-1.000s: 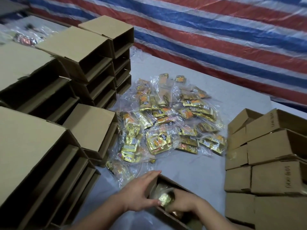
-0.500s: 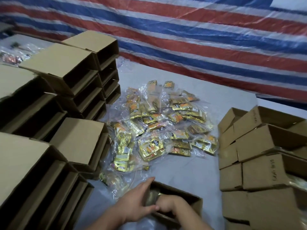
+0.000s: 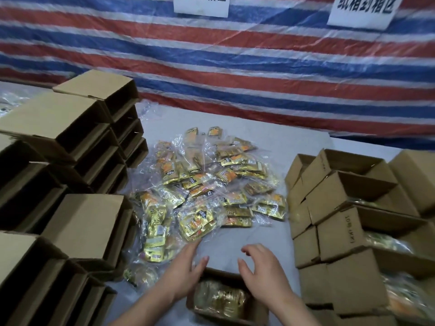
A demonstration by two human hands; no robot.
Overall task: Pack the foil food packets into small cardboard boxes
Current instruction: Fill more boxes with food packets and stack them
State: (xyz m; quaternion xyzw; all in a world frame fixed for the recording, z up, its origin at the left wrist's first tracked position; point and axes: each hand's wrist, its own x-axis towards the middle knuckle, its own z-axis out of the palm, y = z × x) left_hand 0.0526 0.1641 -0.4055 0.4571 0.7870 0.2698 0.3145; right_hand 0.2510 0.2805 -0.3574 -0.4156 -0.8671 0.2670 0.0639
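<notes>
Fingers of both hands spread above box

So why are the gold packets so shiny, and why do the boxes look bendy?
Head view: the foil packets and their clear wrap bounce the light back as glare; the wide-angle lens curves the stacked boxes near the left edge; the signs at the top are blurry; the box insides are in dark shadow.

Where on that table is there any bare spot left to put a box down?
A bare grey strip lies between the packet pile, the filled boxes on the right and the open box at the hands. A second patch runs behind the pile, along the striped tarp. The left side is crowded with empty box stacks.
</notes>
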